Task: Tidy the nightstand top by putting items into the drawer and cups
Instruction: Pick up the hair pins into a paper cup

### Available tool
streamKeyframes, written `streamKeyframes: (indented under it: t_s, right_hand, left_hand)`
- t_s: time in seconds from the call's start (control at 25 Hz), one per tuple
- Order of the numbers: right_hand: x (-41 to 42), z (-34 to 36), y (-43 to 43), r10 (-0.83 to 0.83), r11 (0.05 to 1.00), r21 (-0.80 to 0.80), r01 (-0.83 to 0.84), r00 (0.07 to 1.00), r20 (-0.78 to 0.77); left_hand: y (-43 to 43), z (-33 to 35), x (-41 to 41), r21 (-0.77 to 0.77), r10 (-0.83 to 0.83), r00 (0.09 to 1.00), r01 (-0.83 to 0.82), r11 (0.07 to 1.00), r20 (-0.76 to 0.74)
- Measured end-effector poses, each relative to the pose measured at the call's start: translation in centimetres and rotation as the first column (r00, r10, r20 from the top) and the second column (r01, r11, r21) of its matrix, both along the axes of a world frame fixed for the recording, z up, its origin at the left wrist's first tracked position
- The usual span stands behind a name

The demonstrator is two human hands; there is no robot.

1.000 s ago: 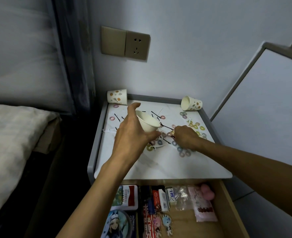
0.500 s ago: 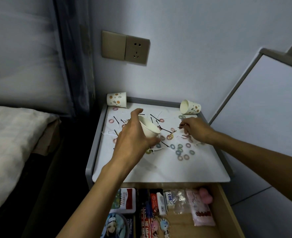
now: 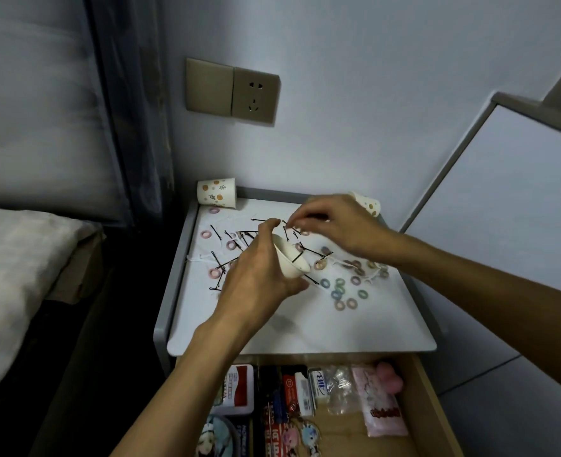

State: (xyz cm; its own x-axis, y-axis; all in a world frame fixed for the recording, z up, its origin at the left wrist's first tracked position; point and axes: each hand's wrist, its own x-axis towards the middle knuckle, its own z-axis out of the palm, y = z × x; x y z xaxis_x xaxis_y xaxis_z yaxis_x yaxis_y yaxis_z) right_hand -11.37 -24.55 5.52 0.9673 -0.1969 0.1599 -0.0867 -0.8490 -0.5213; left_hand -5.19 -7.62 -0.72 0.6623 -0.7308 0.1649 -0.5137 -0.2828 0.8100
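Right hand [image 3: 341, 225] has risen off the tabletop [image 3: 289, 331], fingertips pinching a hairpin [image 3: 286, 233] over the cup [image 3: 287, 263]. Left hand [image 3: 259, 278] grips the cup, tilted to receive it.

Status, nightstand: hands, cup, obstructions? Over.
Left hand holds tilted white paper cup, black hairpin inside. Right hand pinches second hairpin above it. Loose pins, coloured hair rings on top. Nothing blocking.

White cup [image 3: 289, 263], black hairpins [image 3: 312, 252], pastel rings [image 3: 340, 289].
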Motion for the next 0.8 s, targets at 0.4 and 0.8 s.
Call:
streamKeyframes:
  t_s: [0.4,0.8]
  right_hand:
    - [1.9,-9.9,-9.6,-0.246,0.935,-0.339,0.108,0.884,-0.397]
    - [1.3,-10.4,-10.8,-0.158,0.948,-0.317,0.040,0.920,-0.358]
  left_hand:
    - [0.6,-0.1,0.5,0.007,0.010,1.000,-0.010,1.000,-0.005]
    - [0.4,0.0,0.7,-0.001,0.020,1.000,-0.020,1.000,-0.010]
